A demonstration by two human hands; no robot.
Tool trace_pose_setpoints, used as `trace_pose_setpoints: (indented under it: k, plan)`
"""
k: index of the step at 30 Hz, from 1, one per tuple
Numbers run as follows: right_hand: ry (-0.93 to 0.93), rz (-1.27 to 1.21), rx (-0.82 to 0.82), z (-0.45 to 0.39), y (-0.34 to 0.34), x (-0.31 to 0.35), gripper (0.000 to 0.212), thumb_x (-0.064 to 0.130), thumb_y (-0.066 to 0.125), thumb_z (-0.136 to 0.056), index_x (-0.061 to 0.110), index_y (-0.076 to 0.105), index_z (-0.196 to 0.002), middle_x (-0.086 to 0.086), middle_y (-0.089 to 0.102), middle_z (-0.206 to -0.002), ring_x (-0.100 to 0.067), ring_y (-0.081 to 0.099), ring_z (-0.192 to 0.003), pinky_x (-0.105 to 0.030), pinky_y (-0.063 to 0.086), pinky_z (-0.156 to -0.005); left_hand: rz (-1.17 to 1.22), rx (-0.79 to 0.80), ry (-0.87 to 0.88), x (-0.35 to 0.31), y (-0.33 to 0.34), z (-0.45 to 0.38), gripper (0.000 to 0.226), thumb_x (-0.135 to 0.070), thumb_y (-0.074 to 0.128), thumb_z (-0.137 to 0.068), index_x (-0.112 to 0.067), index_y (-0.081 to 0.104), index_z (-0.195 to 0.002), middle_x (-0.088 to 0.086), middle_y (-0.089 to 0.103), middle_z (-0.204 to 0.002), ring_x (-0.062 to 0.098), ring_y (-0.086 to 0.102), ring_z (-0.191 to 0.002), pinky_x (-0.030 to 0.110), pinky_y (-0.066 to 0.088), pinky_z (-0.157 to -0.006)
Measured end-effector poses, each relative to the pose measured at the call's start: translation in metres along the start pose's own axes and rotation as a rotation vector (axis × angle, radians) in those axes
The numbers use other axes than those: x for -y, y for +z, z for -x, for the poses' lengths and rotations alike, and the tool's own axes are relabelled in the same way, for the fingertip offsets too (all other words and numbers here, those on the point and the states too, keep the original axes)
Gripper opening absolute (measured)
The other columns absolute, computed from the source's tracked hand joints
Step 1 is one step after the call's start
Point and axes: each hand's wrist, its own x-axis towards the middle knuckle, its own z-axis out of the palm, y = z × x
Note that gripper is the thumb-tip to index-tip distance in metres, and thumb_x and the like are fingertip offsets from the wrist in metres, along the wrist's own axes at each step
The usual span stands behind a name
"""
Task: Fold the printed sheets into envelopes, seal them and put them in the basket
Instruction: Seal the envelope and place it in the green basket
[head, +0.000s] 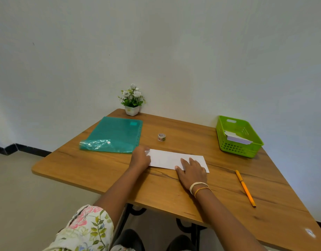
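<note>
A wooden table [120, 178] is seen from above, set against a pale wall. A white sheet [167, 158], folded into a long narrow strip, lies flat near the middle of the table, angled slightly so its right end sits closer to the viewer.

Both forearms are stretched forward from the bottom of the view. The left hand [140, 157] is laid on the strip's left end, fingers curled down over the corner, which is pressed or pinched there; whether the paper is actually gripped cannot be told. The left arm is bare below a floral sleeve [87, 230] at the elbow. The right hand [191, 172] is spread flat, palm down, fingers apart, over the strip's near edge towards its right end, pinning it to the table. Bangles [199, 188] are worn on the right wrist. The two hands are held well apart, one at each end of the strip.

A green basket [246, 150] stands at the far right of the table, with white folded paper [236, 138] already lying inside it. A small roll of tape [161, 137] stands just beyond the strip. A teal plastic folder [116, 133] lies to the far left, and a small pot of white flowers [132, 100] is set at the wall behind it. An orange pen [245, 187] lies to the right of the right hand.
</note>
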Motion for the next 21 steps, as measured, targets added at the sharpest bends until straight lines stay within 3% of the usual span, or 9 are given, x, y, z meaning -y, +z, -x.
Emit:
trace_pose_setpoints:
  k: [4,6,8,11,13,16,21]
  plan:
    - [0.014,0.005,-0.024,-0.003,0.004,0.002,0.060,0.060,0.027,-0.095,0.031,0.029,-0.148,-0.004,0.024,-0.157,-0.025,0.021,-0.145,-0.044,0.022,-0.115,-0.111,-0.081,0.065,0.001,0.013,0.003,0.033,-0.013,0.049,-0.096,-0.008,0.061,-0.126,0.012,0.048,-0.129,0.024,0.052,-0.113,0.028,0.042,-0.093]
    - [0.025,0.014,-0.037,-0.004,0.006,0.002,0.060,0.061,0.027,-0.095,0.032,0.030,-0.147,-0.004,0.026,-0.157,-0.025,0.022,-0.144,-0.044,0.023,-0.114,-0.175,-0.084,0.061,0.001,0.021,0.005,0.036,-0.023,0.049,-0.097,-0.013,0.059,-0.129,0.010,0.046,-0.133,0.023,0.049,-0.118,0.034,0.039,-0.099]
    - [0.031,0.019,-0.060,-0.006,0.008,0.002,0.060,0.062,0.029,-0.094,0.033,0.033,-0.146,-0.004,0.029,-0.155,-0.025,0.025,-0.143,-0.044,0.025,-0.113,-0.329,-0.078,0.075,0.000,0.030,0.007,0.040,-0.036,0.046,-0.097,-0.020,0.056,-0.132,0.008,0.039,-0.145,0.023,0.036,-0.134,0.047,0.022,-0.112]
    - [0.029,-0.003,-0.131,-0.010,0.009,0.003,0.060,0.064,0.035,-0.089,0.032,0.045,-0.138,-0.003,0.043,-0.145,-0.023,0.037,-0.133,-0.041,0.034,-0.106,-0.529,-0.068,0.223,-0.003,0.038,0.009,0.047,-0.044,0.040,-0.097,-0.022,0.049,-0.138,0.006,0.022,-0.159,0.023,0.012,-0.148,0.057,0.000,-0.115]
    - [0.040,-0.061,-0.182,-0.016,0.006,0.005,0.057,0.063,0.044,-0.083,0.029,0.056,-0.128,-0.002,0.054,-0.131,-0.022,0.046,-0.122,-0.038,0.041,-0.097,-0.547,-0.016,0.311,-0.002,0.041,0.006,0.051,-0.045,0.037,-0.098,-0.021,0.042,-0.143,0.004,0.019,-0.160,0.021,0.010,-0.149,0.056,0.000,-0.116]
    - [0.042,-0.183,-0.222,-0.034,-0.004,0.015,0.046,0.053,0.055,-0.080,0.023,0.065,-0.114,-0.003,0.061,-0.116,-0.023,0.052,-0.111,-0.035,0.045,-0.091,-0.511,0.082,0.304,0.002,0.043,0.004,0.056,-0.046,0.030,-0.100,-0.022,0.029,-0.150,0.001,0.019,-0.161,0.018,0.012,-0.149,0.051,0.004,-0.119]
    - [-0.094,-0.345,-0.061,-0.088,-0.012,0.041,0.041,0.025,0.055,-0.087,0.021,0.055,-0.128,-0.009,0.061,-0.125,-0.027,0.056,-0.114,-0.038,0.047,-0.096,-0.505,0.080,0.297,0.006,0.046,0.002,0.057,-0.047,0.027,-0.099,-0.024,0.025,-0.151,-0.001,0.019,-0.161,0.016,0.013,-0.148,0.050,0.006,-0.119]
